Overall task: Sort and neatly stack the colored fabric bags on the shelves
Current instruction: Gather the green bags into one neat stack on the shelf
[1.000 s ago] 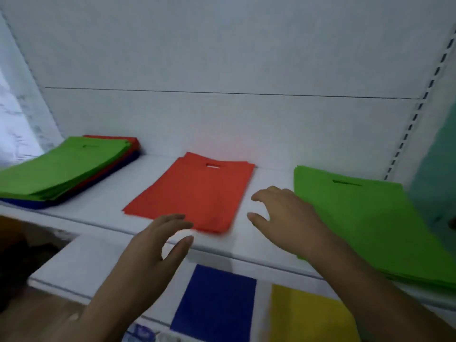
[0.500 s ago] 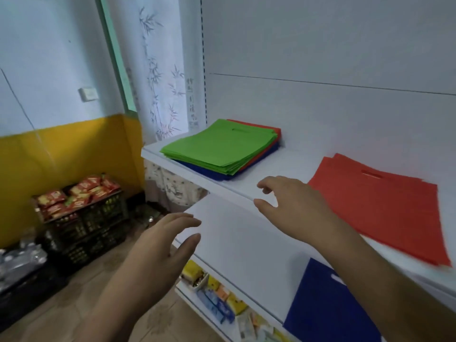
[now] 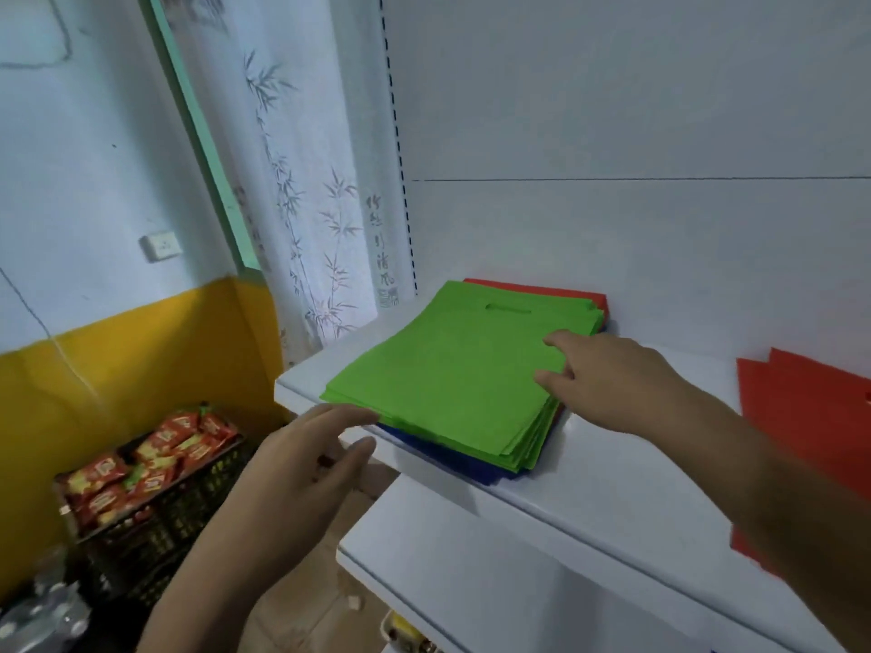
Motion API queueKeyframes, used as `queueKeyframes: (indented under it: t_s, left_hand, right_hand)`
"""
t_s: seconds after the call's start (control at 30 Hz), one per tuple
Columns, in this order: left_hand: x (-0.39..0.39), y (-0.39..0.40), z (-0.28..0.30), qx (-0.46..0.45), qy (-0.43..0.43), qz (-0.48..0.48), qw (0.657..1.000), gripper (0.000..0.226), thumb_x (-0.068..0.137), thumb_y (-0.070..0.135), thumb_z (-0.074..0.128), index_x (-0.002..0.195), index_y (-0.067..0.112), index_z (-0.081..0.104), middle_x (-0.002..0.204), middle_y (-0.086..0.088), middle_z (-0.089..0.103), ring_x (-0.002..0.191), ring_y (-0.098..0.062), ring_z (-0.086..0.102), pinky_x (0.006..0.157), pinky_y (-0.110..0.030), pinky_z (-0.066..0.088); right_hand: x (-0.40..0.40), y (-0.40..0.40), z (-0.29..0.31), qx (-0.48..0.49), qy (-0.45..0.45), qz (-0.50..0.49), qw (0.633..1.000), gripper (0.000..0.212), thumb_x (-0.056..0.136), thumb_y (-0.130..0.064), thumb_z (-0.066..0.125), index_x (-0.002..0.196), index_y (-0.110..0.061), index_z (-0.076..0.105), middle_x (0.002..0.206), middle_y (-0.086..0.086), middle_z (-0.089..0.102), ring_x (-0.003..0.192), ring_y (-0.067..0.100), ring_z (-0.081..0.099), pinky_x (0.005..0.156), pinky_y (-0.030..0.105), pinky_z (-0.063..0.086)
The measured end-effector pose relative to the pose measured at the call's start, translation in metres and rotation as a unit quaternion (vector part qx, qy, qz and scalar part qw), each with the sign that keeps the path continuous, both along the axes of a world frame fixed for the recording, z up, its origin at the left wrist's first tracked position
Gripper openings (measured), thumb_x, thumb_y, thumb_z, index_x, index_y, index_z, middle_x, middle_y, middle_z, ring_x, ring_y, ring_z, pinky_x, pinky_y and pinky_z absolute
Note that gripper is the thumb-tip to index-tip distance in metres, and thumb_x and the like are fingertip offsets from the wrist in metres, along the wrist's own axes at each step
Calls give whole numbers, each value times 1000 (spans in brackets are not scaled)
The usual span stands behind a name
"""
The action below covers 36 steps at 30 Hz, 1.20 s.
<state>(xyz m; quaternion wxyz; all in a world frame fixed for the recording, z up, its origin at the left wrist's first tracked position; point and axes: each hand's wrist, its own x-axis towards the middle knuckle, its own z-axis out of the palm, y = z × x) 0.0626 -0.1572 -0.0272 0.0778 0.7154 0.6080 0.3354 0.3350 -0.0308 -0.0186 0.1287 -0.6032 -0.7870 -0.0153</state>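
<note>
Two hands reach toward the upper shelf. Nearest, the left hand hovers just off the shelf's front edge near its left corner, fingers straight and loosely spread, holding nothing. Farther in, the right hand lies with extended fingers on the right edge of the green bags, not curled round them. That green stack sits atop blue bags (only their front edge peeks out) and a red layer toward the back wall. More red bags lie flat well apart, at the right.
</note>
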Motion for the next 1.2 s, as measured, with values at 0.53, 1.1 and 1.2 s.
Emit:
queueKeyframes:
  t_s: [0.53,1.1,1.2]
  left_hand:
    - [-25,220,-25,-151,205,-122,959,81,84,68,13,148,19,20,157,1,13,145,-14,8,118,-35,7]
    - [-60,231,-23,-74,86,-277,954,57,91,54,39,143,32,30,151,13,27,137,-3,26,110,-18,15]
    - [-61,235,-27,-86,121,-258,955,57,92,54,36,142,28,30,152,7,27,140,-8,21,115,-24,7]
  right_hand:
    - [-16,59,-29,-46,-11,-226,973,53,91,-64,35,121,-22,44,110,4,61,99,25,59,75,34,42]
    - [-32,37,-32,75,273,-308,908,47,78,-14,73,120,-25,57,116,-1,59,98,15,55,81,25,40]
    - [-35,32,-25,87,323,-283,899,49,80,-6,69,119,-29,53,112,-3,55,94,12,58,73,22,43]
